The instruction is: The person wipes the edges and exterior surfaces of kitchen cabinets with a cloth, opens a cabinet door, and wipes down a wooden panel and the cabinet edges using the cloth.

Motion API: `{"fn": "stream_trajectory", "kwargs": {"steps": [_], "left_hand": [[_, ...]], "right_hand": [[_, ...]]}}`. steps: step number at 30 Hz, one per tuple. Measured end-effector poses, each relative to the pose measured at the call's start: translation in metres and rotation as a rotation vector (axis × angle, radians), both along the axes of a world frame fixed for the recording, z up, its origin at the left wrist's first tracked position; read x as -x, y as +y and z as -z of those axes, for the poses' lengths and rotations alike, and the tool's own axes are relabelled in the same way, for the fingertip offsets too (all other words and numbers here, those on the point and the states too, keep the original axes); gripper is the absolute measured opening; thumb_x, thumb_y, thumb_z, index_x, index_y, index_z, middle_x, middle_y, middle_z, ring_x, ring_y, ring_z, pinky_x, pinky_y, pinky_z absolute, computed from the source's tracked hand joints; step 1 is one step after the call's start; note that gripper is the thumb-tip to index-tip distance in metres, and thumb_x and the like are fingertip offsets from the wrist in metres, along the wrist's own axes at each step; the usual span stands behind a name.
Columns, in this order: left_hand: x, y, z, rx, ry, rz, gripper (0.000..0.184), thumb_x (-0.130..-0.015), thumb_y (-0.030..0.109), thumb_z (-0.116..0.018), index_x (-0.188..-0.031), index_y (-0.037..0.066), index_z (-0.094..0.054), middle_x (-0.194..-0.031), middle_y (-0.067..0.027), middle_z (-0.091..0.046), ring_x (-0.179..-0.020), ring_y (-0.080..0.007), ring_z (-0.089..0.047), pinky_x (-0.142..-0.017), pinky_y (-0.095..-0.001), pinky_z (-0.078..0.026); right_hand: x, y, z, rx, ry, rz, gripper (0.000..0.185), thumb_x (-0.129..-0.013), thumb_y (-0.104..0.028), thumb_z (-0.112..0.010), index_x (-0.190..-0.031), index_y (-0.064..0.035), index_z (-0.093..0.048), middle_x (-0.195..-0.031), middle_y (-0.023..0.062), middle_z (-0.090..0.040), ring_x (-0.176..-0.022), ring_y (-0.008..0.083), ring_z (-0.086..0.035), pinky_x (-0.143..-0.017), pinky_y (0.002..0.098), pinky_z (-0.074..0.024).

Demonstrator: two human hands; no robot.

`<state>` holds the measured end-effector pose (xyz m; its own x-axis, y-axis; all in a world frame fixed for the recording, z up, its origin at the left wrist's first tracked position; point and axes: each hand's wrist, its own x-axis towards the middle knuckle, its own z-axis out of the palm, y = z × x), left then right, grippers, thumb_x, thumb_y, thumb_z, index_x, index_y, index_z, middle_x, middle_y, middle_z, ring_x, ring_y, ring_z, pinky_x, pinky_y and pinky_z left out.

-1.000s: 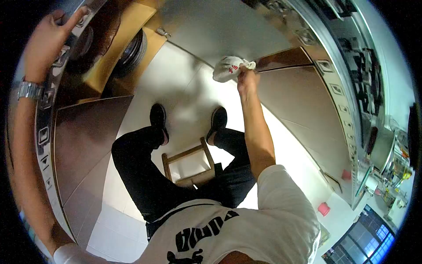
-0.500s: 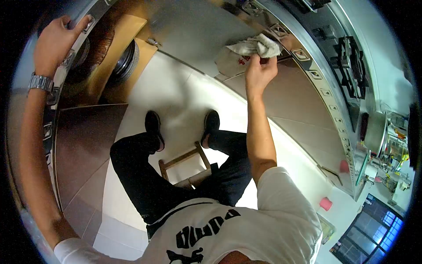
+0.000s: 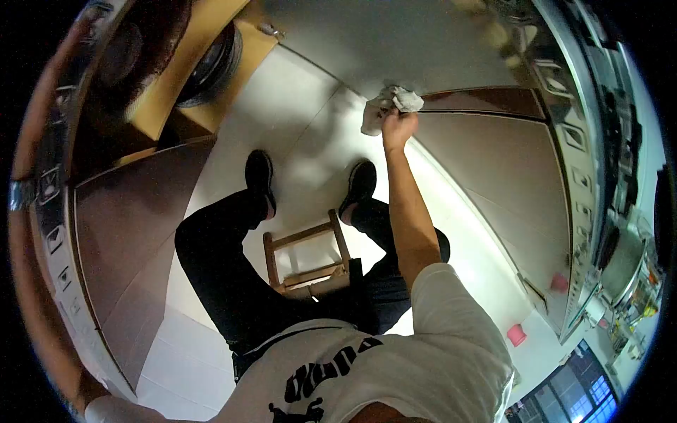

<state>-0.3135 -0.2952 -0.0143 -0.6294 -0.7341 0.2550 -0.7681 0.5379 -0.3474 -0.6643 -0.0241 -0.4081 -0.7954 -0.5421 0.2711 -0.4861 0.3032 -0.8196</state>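
Observation:
A crumpled white cloth [image 3: 407,99] is bunched in my right hand [image 3: 399,130], its fingers closed round it. The cloth lies near the lower edge of a grey cabinet door [image 3: 395,42], and its loose part hangs to the left of my fingers. At the far left, my left hand [image 3: 77,32] is at the counter edge by the upper corner of the view. It is dark and smeared there, so its fingers cannot be made out.
An open cabinet [image 3: 151,116] at upper left holds dark round pans [image 3: 215,67]. A wooden stool [image 3: 307,236] stands between my legs. Brown cabinet doors [image 3: 493,166] line the right side. A pink object [image 3: 517,335] and a window [image 3: 571,388] are at lower right.
My right hand has moved down the door with the cloth from its higher place half a second ago. The view has shifted, and my left hand now appears nearer the upper left edge.

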Motion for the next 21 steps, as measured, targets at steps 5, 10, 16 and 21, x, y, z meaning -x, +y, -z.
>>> {"fn": "stream_trajectory", "kwargs": {"steps": [5, 10, 16, 21], "left_hand": [[0.019, 0.01, -0.013, -0.241, 0.301, 0.107, 0.05, -0.076, 0.045, -0.072, -0.08, -0.005, -0.069, -0.061, -0.0142, -0.065, -0.044, -0.0178, -0.053, -0.042, -0.0298, -0.038], [-0.002, -0.017, -0.012, -0.235, 0.302, 0.324, 0.04, -0.085, 0.034, -0.063, -0.078, -0.004, -0.068, -0.061, -0.0115, -0.063, -0.047, -0.0139, -0.05, -0.048, -0.0288, -0.04], [0.006, -0.006, -0.037, -0.312, 0.184, 0.137, 0.042, -0.088, 0.037, -0.058, -0.083, -0.003, -0.07, -0.061, -0.0093, -0.063, -0.047, -0.0133, -0.052, -0.047, -0.028, -0.04], [-0.001, -0.009, -0.017, -0.163, 0.234, 0.456, 0.042, -0.088, 0.038, -0.059, -0.083, -0.001, -0.071, -0.058, -0.0072, -0.061, -0.047, -0.0106, -0.051, -0.045, -0.0264, -0.038]], "right_hand": [[0.004, -0.002, 0.084, -0.02, -0.132, 0.002, 0.024, -0.074, 0.005, -0.05, -0.095, 0.0067, -0.063, -0.095, 0.0231, -0.065, -0.092, 0.036, -0.062, -0.085, 0.0373, -0.0459], [0.011, -0.007, 0.153, 0.077, -0.586, 0.048, 0.026, -0.076, 0.005, -0.051, -0.099, 0.0051, -0.062, -0.094, 0.0121, -0.065, -0.087, 0.0244, -0.061, -0.082, 0.0326, -0.0473], [0.016, -0.009, 0.192, 0.174, -1.189, 0.232, 0.026, -0.079, -0.01, -0.065, -0.103, -0.0029, -0.061, -0.096, 0.009, -0.064, -0.084, 0.021, -0.062, -0.073, 0.0338, -0.0494], [0.029, -0.003, 0.273, -0.05, -0.552, -0.187, 0.018, -0.08, 0.002, -0.055, -0.098, 0.0011, -0.056, -0.091, 0.0135, -0.062, -0.082, 0.0263, -0.061, -0.073, 0.0454, -0.0521]]}}
